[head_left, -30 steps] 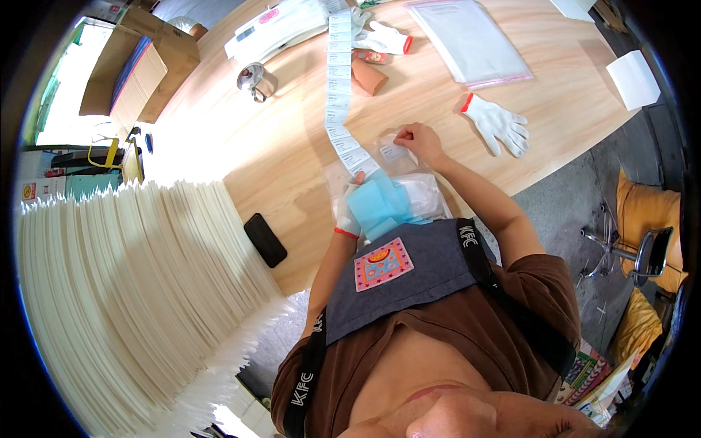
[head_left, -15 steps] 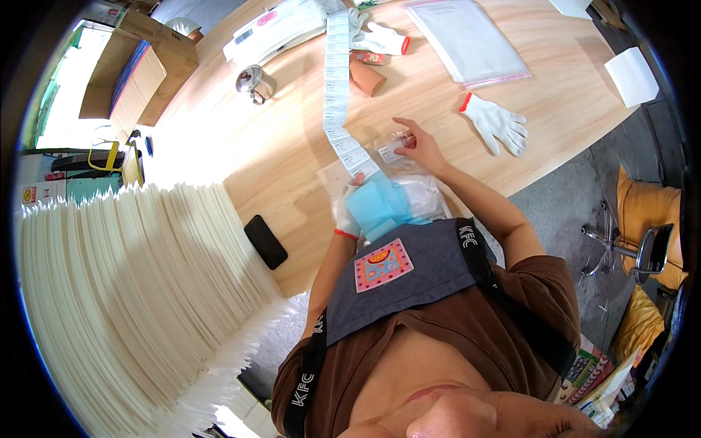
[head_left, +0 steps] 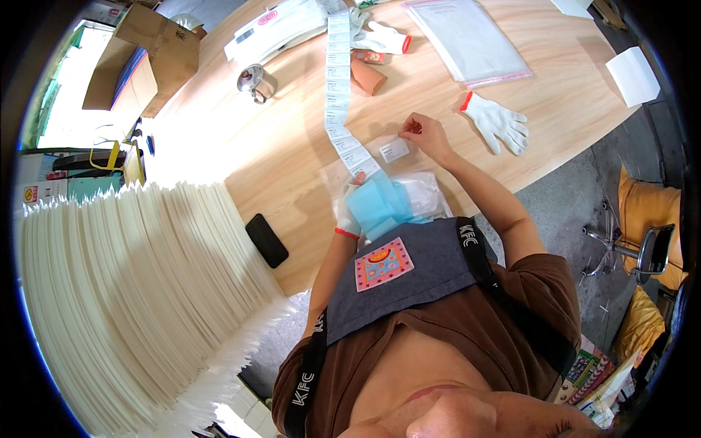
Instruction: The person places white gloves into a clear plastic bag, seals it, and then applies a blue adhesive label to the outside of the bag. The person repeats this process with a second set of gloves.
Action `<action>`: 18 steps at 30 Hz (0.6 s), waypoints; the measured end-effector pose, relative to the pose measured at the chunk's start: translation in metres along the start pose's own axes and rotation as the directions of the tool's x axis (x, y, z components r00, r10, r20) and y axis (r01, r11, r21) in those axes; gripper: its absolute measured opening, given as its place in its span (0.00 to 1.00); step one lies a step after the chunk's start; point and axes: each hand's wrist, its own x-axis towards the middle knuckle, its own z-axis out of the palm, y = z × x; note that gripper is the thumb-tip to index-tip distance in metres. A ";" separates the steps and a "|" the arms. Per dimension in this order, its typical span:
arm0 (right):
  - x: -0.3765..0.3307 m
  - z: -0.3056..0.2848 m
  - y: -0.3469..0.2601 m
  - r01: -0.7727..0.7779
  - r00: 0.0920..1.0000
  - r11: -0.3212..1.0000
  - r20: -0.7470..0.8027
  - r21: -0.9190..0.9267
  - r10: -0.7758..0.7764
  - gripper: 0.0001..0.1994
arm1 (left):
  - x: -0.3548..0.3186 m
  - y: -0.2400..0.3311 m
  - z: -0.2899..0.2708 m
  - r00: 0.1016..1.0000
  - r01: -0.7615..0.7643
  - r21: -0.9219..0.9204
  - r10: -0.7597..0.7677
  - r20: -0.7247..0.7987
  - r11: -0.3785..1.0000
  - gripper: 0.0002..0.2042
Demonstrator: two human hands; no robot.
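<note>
My left hand [head_left: 351,203], in a white glove with a red cuff and a bare thumb tip, is closed on the near end of a long label strip [head_left: 338,109]. Blue translucent backing paper [head_left: 378,204] hangs in folds from that end, partly covering the hand. Beneath lies a thin clear plastic bag [head_left: 376,146] bearing one white label [head_left: 394,150]. My bare right hand [head_left: 426,136] pinches the bag's upper right edge with thumb and forefinger, just beyond the label. More clear plastic bags [head_left: 427,196] lie under the backing paper, close to my apron.
A tall stack of white sheets [head_left: 139,277] rises at left, beside a black phone [head_left: 266,241]. A white glove [head_left: 498,124] lies at right. Farther off are a metal cup [head_left: 257,82], a brown cylinder [head_left: 367,77], packed clear bags [head_left: 469,40] and a cardboard box [head_left: 164,55].
My right hand has shifted slightly up and right, off the label to the bag's edge, and its fingers have closed into a pinch. The label now shows in full. My left hand stays put.
</note>
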 end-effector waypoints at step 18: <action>-0.014 -0.016 -0.020 0.130 0.992 0.954 0.029 -0.271 -0.127 0.06 | -0.009 0.010 -0.001 0.995 -0.102 0.037 0.101 0.025 0.994 0.16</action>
